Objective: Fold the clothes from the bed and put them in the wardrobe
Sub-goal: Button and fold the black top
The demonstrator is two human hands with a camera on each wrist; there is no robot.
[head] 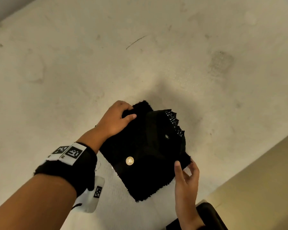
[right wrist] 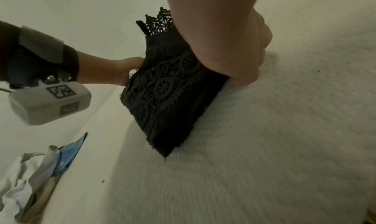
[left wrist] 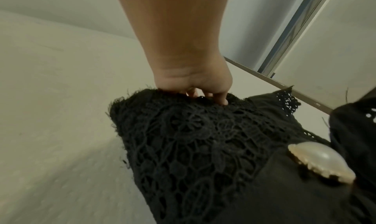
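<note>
A folded black lace garment point(head: 145, 155) with a pearl button point(head: 129, 161) lies on the white bed point(head: 106, 55). My left hand point(head: 123, 113) grips its far left corner, fingers curled over the edge and thumb on top. My right hand point(head: 184, 165) pinches the near right corner, thumb above and fingers beneath. In the left wrist view my left hand point(left wrist: 193, 82) digs its fingertips into the lace garment point(left wrist: 193, 147) beside the button point(left wrist: 319, 161). In the right wrist view my right hand point(right wrist: 223, 42) holds the garment point(right wrist: 162, 90) slightly raised off the bed point(right wrist: 284, 131).
The bed's edge runs diagonally at the lower right, with floor point(head: 256, 180) beyond it. A dark object point(head: 206, 216) sits at the bottom edge. A heap of white and blue clothes point(right wrist: 30, 179) lies off to one side. A pale panel with a metal frame point(left wrist: 295, 26) stands behind the bed.
</note>
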